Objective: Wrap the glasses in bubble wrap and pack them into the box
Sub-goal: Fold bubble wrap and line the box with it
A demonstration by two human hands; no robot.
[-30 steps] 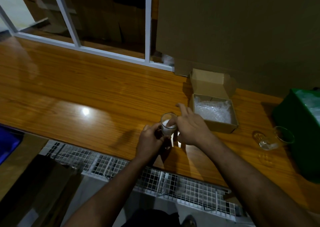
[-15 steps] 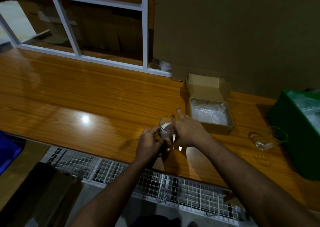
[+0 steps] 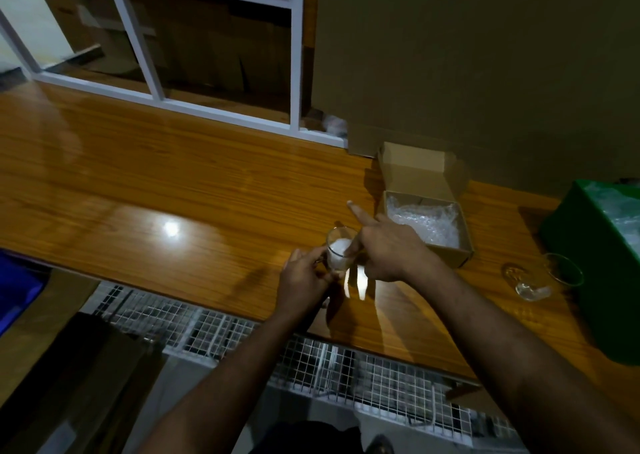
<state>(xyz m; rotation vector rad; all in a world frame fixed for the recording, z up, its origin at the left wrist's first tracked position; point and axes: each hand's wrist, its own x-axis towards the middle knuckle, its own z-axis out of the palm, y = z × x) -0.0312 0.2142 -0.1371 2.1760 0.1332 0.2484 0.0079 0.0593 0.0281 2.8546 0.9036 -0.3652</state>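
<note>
We see the counter [image 3: 145, 190] in glossy, varnished wood, grain running lengthwise, a lamp glare bright on its smooth surface. The box [image 3: 446, 256] is plain matt brown cardboard, lined with crinkled, shiny clear bubble wrap [image 3: 424, 223]. Between our hands the glass [image 3: 337, 253] is clear and smooth, with white wrap stuffed inside. Two more clear glasses [image 3: 540, 277] lie to the right, catching glints. The crate [image 3: 588, 280] beside them looks like smooth green plastic. Below the counter edge runs a white-coated wire mesh [image 3: 346, 360].
</note>
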